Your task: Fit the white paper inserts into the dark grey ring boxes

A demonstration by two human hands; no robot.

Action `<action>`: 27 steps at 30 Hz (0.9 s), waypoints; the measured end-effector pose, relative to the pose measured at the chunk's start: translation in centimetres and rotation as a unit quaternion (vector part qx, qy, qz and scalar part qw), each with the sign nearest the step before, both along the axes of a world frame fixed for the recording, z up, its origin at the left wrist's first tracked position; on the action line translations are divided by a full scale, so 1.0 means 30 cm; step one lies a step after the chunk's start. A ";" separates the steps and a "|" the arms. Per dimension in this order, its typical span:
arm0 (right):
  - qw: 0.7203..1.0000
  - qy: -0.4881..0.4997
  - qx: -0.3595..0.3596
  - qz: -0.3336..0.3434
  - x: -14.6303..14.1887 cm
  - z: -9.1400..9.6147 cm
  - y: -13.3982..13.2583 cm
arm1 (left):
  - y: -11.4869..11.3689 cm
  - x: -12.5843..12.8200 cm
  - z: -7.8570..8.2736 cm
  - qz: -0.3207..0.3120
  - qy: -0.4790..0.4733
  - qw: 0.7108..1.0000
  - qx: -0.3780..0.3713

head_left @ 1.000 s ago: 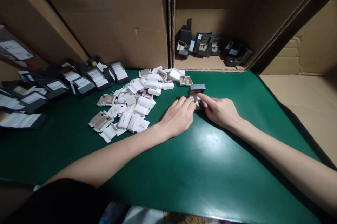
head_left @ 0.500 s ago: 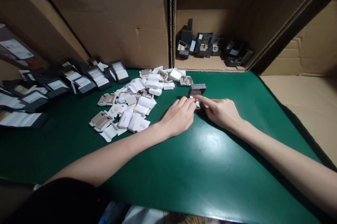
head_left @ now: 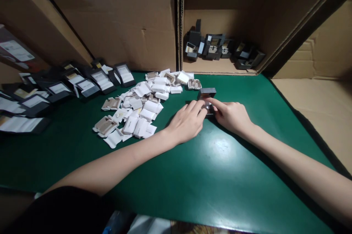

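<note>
A small dark hinged box (head_left: 207,91) stands on the green table with its lid up and a pale inside, partly covered by my fingers. My left hand (head_left: 187,122) wraps its fingers round the box's left side, thumb at the front. From the right, my right hand (head_left: 231,115) stretches its index finger into the box, just under the lid, while the thumb and the curled fingers lie against the right side. What the fingertips touch inside is hidden.
Left of my hands lies a heap of white folded cartons (head_left: 143,106). Open dark boxes with white papers (head_left: 101,80) crowd the far left. More open dark boxes (head_left: 214,49) sit inside a cardboard box (head_left: 233,67) at the back. The green tabletop (head_left: 192,179) spreads in front.
My right index finger has shifted slightly right and up inside the box. My left fingers have moved a little along the box's left side, and the box has barely moved.
</note>
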State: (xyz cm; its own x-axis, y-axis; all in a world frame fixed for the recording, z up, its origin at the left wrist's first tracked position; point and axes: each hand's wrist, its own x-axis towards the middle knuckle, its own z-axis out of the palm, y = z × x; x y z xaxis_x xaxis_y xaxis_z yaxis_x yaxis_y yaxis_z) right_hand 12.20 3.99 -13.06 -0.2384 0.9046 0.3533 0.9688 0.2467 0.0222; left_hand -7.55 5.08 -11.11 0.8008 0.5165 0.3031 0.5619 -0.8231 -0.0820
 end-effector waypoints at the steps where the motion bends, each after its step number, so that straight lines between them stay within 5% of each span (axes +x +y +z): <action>1: 1.000 0.001 -0.003 0.001 -0.001 0.001 0.000 | -0.003 0.001 0.001 0.009 0.002 1.000 0.012; 8: 1.000 -0.002 -0.015 0.006 0.000 0.008 -0.001 | -0.022 0.008 -0.003 0.038 0.037 0.997 0.059; 19: 1.000 -0.006 -0.015 0.004 0.000 0.009 -0.003 | -0.005 0.002 -0.012 0.035 0.025 0.999 0.033; 27: 0.999 0.026 -0.019 0.040 0.003 0.011 -0.004 | 0.013 -0.011 -0.023 0.005 -0.111 0.993 -0.033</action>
State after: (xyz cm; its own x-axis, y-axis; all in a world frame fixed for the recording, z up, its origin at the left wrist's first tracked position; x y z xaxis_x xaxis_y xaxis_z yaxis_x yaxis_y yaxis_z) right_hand 12.30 3.88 -12.72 -0.2929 0.8961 0.3336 0.9455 0.3233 -0.0382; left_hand -7.88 5.48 -11.81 0.7120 0.5495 0.4370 0.5688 -0.8164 0.0999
